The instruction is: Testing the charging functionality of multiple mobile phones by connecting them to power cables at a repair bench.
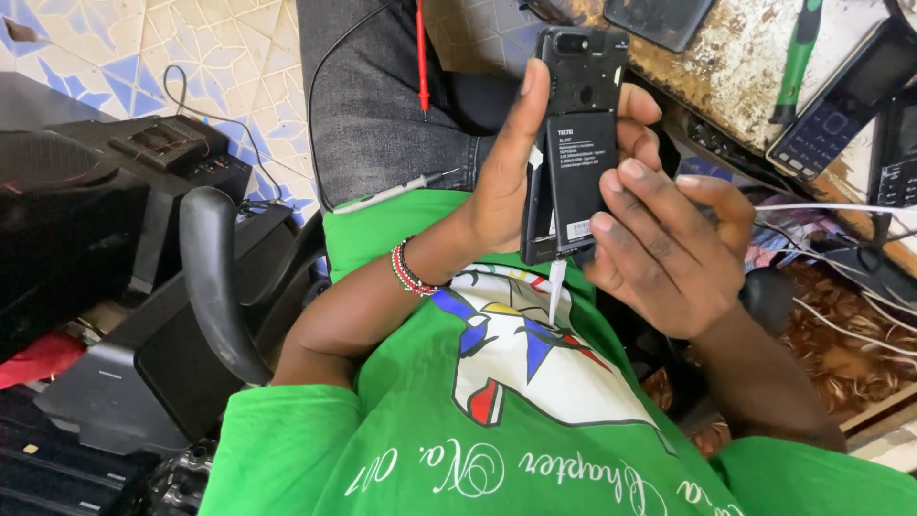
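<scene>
filling the bottom of the frame is a bright green printed t-shirt (430, 420), the nearest thing to the camera. just above it, at centre, the left hand (506, 182) wraps around the left edge of a black smartphone with its back cover off (578, 96), thumb lying up along that side and the other fingers (638, 105) curling round the right edge; a red, white and black beaded wristband (409, 269) sits on that wrist. the right hand (669, 248) comes in from the lower right, its fingers (621, 205) bent and pressed onto a flat black rectangular battery (581, 177) lying in the phone's open back, with a thin white plastic pry tool (556, 287) sticking down out of the phone's lower end towards the shirt. the phone is held upright in mid-air, over the lap.

behind the hands, upper centre, lies a knee in dark grey jeans (382, 105) with a thin red probe (421, 57) hanging across it. at left stand a black curved chair armrest (215, 277) and black boxes. in the upper right a worn, stained bench (735, 57) carries a dark keypad phone (841, 105), and white cables (841, 258) trail below its edge.
</scene>
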